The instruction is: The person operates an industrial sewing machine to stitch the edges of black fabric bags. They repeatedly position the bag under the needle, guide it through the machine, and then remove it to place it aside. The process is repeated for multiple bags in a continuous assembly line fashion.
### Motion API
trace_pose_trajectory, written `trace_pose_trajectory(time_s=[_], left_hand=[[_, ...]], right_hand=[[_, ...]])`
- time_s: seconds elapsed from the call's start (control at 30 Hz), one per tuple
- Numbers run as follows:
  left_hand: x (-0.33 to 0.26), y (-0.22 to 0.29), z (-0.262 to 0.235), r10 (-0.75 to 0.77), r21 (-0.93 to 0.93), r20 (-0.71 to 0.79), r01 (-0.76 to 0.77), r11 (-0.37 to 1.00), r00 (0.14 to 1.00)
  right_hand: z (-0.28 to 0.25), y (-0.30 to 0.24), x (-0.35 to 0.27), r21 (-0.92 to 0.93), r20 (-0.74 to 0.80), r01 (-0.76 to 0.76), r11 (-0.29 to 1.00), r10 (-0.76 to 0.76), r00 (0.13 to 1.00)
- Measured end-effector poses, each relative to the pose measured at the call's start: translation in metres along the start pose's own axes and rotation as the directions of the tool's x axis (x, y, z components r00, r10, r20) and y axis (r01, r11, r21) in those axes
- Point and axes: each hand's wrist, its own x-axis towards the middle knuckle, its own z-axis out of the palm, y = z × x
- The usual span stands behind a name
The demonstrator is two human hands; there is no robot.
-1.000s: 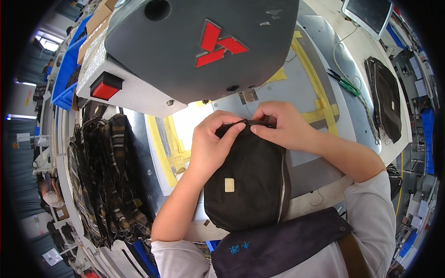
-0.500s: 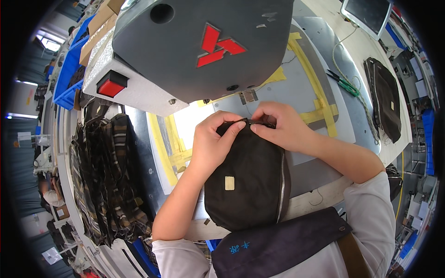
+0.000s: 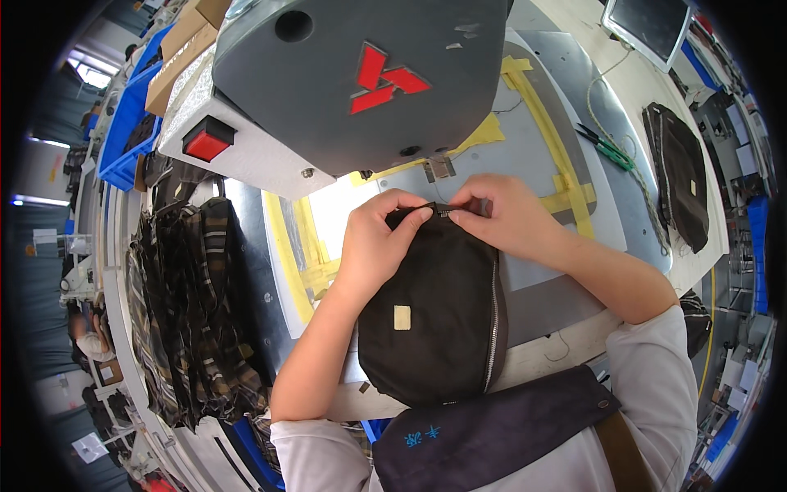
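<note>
Head | left grip [image 3: 375,238], right grip [image 3: 507,216] pinch pouch [image 3: 443,307] | blue bin [image 3: 120,170]: dark cloth [image 3: 142,134]

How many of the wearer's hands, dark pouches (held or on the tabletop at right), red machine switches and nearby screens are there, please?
Left hand and right hand: 2
Held pouch and tabletop pouch: 2
Red switch: 1
Screen: 1
Total: 6

Pouch [image 3: 434,320] before machine head [image 3: 328,98], cloth pile [image 3: 184,312] left, second pouch [image 3: 679,176] right
</note>
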Motion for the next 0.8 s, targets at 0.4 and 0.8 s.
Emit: trace_pose_trajectory(time_s=[0.4,0.8], left_hand=[[0.004,0.003,0.005,-0.08,0.047,-0.072,0.083,0.995,0.994],[0.024,0.015,0.015,-0.075,0.358,-0.098,0.106,0.928,0.992]], right_hand=[[0.001,0.007,0.005,-0.099,-0.08,0.071,0.993,-0.079,0.994],[-0.015,0.003,0.035,-0.281,-0.051,-0.029,0.959,0.015,0.999]])
